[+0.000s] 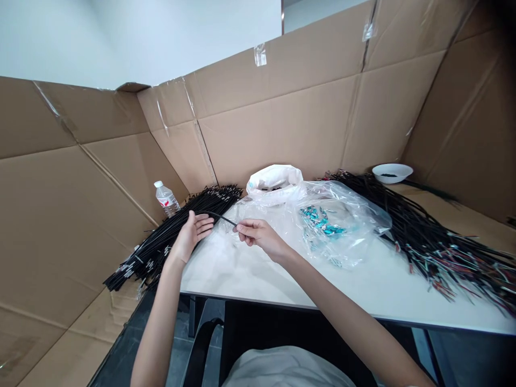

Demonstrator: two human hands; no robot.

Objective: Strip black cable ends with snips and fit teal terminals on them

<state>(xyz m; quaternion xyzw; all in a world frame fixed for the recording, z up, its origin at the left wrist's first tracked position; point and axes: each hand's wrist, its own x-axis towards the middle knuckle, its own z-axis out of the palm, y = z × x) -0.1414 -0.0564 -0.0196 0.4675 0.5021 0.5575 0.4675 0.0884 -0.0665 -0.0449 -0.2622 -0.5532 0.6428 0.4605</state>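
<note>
Black cable [221, 217] pinched in right hand [258, 234], left hand [191, 235] seemingly touching it.

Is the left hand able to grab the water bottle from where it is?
Probably yes: the left hand lies on the black cable bundle, and the water bottle stands just beyond, nothing between.

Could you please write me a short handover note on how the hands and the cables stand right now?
Left hand: open, resting on the left pile of black cables.
Right hand: pinching one black cable that runs back to that pile.
On the white table: clear bag with teal pieces, white bag, second cable pile on the right.
Done and left: cannot tell which pile is finished.
</note>
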